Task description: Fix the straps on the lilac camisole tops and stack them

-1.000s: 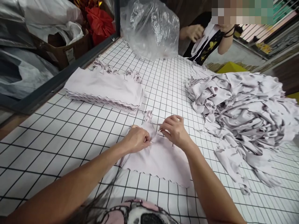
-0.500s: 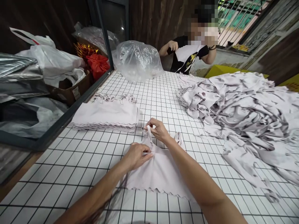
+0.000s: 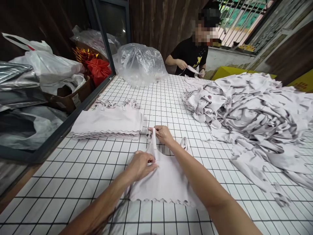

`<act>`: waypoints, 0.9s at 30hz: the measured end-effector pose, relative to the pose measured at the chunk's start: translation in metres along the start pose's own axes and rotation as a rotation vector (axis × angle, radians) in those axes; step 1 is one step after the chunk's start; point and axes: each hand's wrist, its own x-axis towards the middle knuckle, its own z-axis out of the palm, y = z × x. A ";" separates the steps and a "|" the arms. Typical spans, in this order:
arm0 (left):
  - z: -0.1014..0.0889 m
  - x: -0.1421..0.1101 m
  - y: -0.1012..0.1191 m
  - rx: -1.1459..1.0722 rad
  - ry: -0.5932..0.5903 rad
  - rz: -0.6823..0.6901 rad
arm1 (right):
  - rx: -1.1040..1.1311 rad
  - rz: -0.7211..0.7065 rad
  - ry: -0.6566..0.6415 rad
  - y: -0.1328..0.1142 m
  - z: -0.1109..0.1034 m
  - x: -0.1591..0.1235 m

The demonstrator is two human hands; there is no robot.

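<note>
A pale pinkish-grey camisole-like garment [image 3: 168,182] with a scalloped hem lies in front of me, hem towards me. My left hand [image 3: 143,165] pinches its fabric at the base of one strap. Farther up, my right hand [image 3: 163,134] grips that strap [image 3: 154,140] near its top and holds it drawn out straight. The second strap [image 3: 184,143] lies in a loop behind my right forearm. Left of my hands, a neat stack of matching garments [image 3: 107,122] rests with the straps at its far side.
A large heap of the same fabric pieces [image 3: 256,111] covers the table's right side. The table [image 3: 80,182] has a black grid. A clear plastic bag [image 3: 141,63] sits at the far end, where another person [image 3: 188,54] handles a piece. Bags and a box [image 3: 78,94] stand at left.
The strap between my hands has become straighter, and my right hand's grip has shifted slightly. The other person has lowered the piece of fabric. The view has moved a little.
</note>
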 end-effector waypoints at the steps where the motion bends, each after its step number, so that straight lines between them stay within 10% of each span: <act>1: -0.002 -0.001 0.002 0.022 -0.002 -0.014 | -0.049 0.013 -0.004 0.000 0.001 0.001; 7: -0.026 -0.009 -0.001 0.111 -0.087 -0.123 | -0.337 0.087 -0.075 -0.001 -0.001 0.012; 15: -0.036 -0.009 -0.003 0.177 -0.129 -0.204 | -0.196 0.141 -0.180 -0.004 -0.014 0.012; 20: -0.006 -0.002 0.002 0.459 0.368 0.040 | -0.133 0.117 -0.116 -0.002 -0.008 0.004; 23: 0.020 0.004 -0.003 0.502 0.328 0.233 | -0.178 0.092 -0.074 0.000 0.000 0.005; 27: 0.039 0.009 -0.013 0.553 0.160 0.161 | -0.236 0.082 -0.111 -0.001 -0.003 0.010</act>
